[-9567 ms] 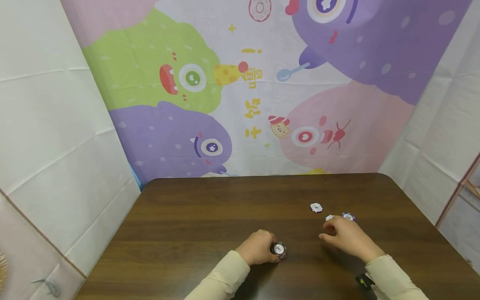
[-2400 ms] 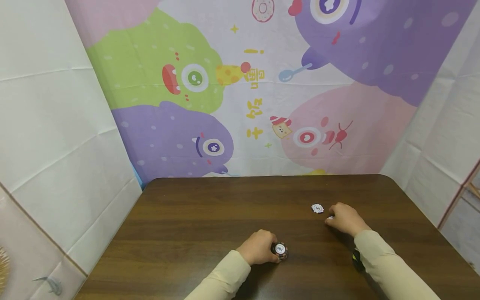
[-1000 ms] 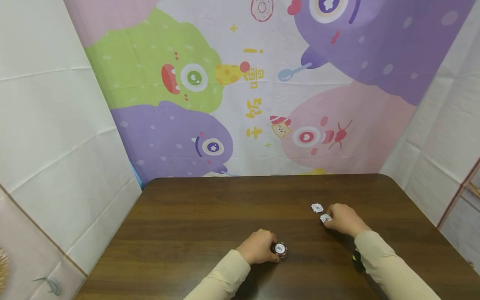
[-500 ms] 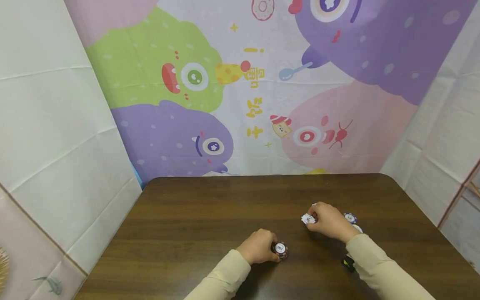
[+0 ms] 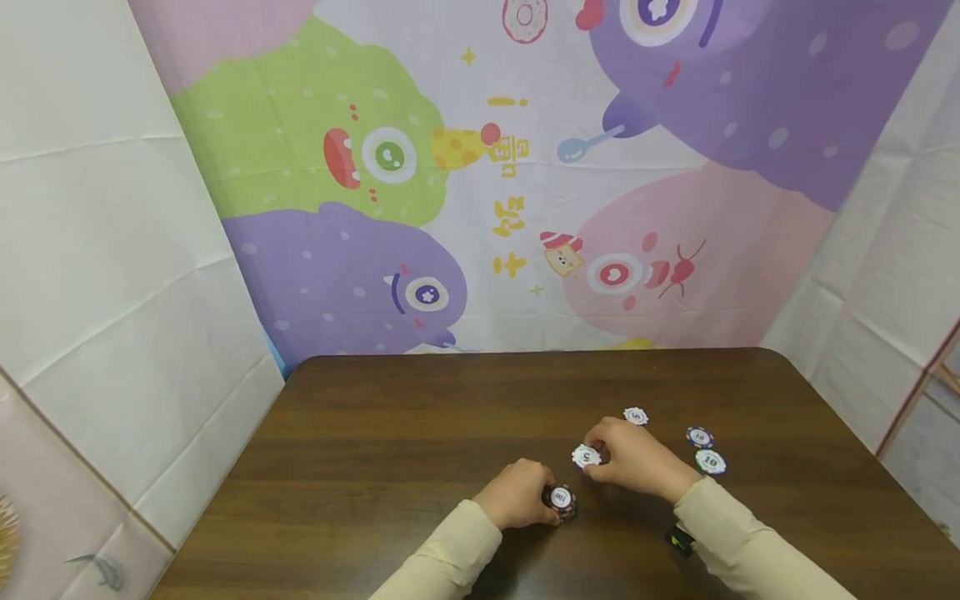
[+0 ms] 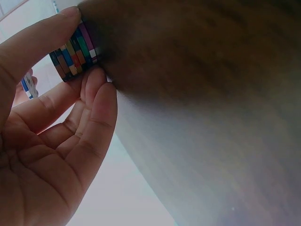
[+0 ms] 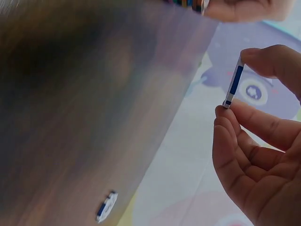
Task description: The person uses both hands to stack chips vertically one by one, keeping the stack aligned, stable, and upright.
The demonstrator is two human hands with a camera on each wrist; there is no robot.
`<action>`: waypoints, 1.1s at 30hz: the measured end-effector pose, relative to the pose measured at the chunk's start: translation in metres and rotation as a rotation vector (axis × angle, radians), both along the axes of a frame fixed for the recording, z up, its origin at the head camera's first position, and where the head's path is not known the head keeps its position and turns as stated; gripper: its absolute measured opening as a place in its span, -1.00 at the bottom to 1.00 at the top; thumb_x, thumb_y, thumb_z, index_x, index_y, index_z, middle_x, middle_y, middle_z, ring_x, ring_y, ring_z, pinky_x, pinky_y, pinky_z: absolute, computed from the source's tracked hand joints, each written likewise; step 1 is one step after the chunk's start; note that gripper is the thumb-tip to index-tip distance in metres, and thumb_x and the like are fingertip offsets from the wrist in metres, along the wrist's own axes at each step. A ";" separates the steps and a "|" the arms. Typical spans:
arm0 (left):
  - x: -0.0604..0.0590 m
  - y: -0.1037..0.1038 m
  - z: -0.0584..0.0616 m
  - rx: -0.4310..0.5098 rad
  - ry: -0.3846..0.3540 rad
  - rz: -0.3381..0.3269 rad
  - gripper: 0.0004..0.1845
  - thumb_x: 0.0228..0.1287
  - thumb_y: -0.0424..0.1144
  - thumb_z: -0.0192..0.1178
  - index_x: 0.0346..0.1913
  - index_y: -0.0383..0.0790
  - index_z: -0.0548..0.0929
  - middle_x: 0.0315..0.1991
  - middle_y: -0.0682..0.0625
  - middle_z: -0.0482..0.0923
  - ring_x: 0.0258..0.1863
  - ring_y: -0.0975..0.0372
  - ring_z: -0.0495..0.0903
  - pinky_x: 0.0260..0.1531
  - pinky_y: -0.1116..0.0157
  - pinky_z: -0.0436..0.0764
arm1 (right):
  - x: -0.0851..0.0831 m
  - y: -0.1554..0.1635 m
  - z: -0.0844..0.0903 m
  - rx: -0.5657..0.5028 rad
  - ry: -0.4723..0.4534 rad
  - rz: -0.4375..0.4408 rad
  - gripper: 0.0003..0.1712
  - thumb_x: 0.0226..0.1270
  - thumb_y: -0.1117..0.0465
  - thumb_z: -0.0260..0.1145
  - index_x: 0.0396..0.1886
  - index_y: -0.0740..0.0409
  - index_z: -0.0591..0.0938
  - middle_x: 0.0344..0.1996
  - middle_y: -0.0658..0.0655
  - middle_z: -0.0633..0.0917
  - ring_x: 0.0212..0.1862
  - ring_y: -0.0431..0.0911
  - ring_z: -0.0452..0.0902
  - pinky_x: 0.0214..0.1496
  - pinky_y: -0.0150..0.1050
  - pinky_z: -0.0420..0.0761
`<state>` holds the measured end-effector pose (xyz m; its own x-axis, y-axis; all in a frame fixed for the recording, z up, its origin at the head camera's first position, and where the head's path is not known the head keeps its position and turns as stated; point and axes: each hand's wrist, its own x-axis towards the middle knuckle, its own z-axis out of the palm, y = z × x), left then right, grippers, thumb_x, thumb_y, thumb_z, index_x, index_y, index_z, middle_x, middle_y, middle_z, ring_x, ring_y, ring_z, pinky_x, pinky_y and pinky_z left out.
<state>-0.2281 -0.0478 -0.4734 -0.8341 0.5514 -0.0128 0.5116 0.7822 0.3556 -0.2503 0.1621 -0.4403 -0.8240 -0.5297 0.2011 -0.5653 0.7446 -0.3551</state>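
Note:
With thumb and fingers, my left hand (image 5: 516, 497) holds a short stack of poker chips (image 5: 561, 502) on the table; the dark top chip reads 100. In the left wrist view, the edges of this stack (image 6: 75, 52) show several colours between thumb and fingertips. My right hand (image 5: 637, 457) pinches a white poker chip (image 5: 587, 457) marked 5, just behind the stack and apart from it. Seen edge-on in the right wrist view, that white chip (image 7: 233, 87) has blue edge patches and sits between thumb and fingertips, off the table.
Behind my right hand lies another white chip (image 5: 636, 416) on the brown table (image 5: 375, 433). To its right are a blue-edged chip (image 5: 700, 437) and a pale-faced chip (image 5: 710, 462), both reading 10. A cartoon-printed cloth (image 5: 510, 317) hangs behind the table.
My right hand has picked up the white chip and carried it left and nearer, towards the stack. Both chips reading 10 are now uncovered. My left hand stays put on the stack.

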 end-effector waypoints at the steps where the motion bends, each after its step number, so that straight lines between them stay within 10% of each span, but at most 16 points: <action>1: 0.000 0.000 0.000 0.001 -0.001 0.001 -0.72 -0.16 -0.16 0.57 -0.36 -0.17 0.74 -0.43 0.12 0.66 -0.49 0.39 0.49 -0.42 0.44 0.48 | 0.002 -0.002 0.000 0.004 -0.011 0.006 -0.68 0.02 0.13 0.51 -0.26 0.18 0.68 -0.35 -0.03 0.61 -0.32 -0.25 0.47 -0.28 -0.31 0.51; 33: 0.002 -0.001 0.002 0.008 -0.021 0.012 -0.73 -0.15 -0.16 0.56 -0.50 -0.11 0.63 -0.56 0.18 0.51 -0.60 0.41 0.34 -0.56 0.44 0.37 | 0.019 -0.028 -0.017 0.002 -0.075 0.184 -0.76 -0.01 0.21 0.47 -0.30 0.15 0.69 -0.38 -0.06 0.58 -0.38 -0.35 0.35 -0.34 -0.43 0.43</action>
<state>-0.2264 -0.0483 -0.4715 -0.8404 0.5413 -0.0262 0.4942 0.7853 0.3729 -0.2314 0.1337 -0.4577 -0.7257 -0.6733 0.1419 -0.6642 0.6317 -0.3997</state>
